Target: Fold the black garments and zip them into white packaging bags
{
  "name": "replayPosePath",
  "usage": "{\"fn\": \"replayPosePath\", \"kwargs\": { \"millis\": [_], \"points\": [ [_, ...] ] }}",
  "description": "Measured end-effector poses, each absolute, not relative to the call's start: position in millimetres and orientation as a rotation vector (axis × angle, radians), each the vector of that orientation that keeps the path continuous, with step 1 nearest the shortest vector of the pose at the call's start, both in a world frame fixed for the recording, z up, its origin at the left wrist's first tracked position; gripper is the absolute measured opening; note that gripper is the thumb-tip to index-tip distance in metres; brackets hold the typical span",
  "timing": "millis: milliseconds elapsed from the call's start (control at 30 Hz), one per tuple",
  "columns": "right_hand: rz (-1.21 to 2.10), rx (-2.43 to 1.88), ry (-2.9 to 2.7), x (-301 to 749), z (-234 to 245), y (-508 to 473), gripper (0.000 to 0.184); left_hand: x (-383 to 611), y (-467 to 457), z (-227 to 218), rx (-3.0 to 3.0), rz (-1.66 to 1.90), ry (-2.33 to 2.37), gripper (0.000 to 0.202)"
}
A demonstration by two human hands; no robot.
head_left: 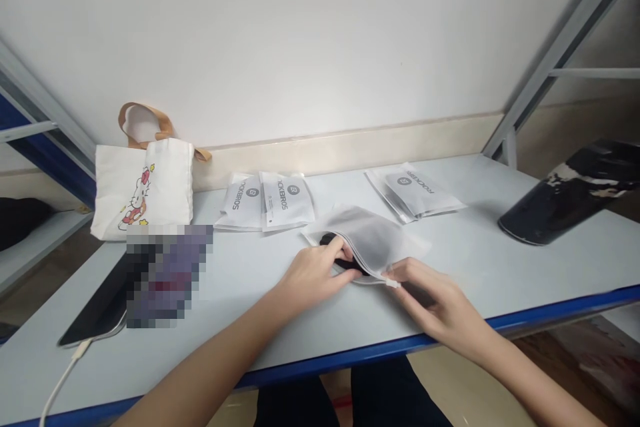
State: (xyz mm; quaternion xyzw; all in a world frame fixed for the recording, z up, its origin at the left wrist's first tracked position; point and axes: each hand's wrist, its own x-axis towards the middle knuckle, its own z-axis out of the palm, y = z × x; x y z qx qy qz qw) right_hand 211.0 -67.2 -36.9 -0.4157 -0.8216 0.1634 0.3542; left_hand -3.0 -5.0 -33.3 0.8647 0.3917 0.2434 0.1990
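A frosted plastic zip bag (373,243) lies on the table, its open edge facing me. A black soft item (343,257) sits partly inside its mouth, with much of it hidden. My left hand (313,273) grips the bag's edge at that mouth, fingers touching the black item. My right hand (425,297) pinches the bag's near corner beside the white zip slider (393,283). Behind the bag lie several printed ROCKBROS packets (287,201), flat on the table.
A white tote bag (143,190) with tan handles stands at back left. A black tablet or phone (97,300) with a white cable (63,377) lies front left, partly under a pixelated patch. A black cylinder (565,197) lies at right. The table has a blue edge (410,340).
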Motion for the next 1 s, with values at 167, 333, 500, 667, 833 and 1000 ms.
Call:
{"fn": "replayPosePath", "kwargs": {
  "millis": [167,333,500,667,833,1000],
  "points": [
    [0.353,-1.083,-2.205,206,-38,-67,0.011,5,4,-44,2.760,0.831,1.289,0.008],
    [0.205,-1.077,-2.140,209,-44,-67,0.017,0,-2,-40,2.865,0.979,1.000,0.016],
    [0.096,-1.038,-2.096,211,-45,-69,0.018,1,-19,-29,3.030,1.396,0.625,0.010],
    [-0.112,-0.992,-2.215,208,-42,-71,0.020,8,-24,-29,3.278,1.448,0.584,0.006],
    [-0.412,-0.956,-2.248,208,-43,-72,0.028,7,-21,-34,3.242,1.415,0.565,0.006],
    [-0.538,-0.962,-2.234,214,-53,-76,0.037,6,-20,-35,3.209,1.294,0.494,0.009]
  ]
}}
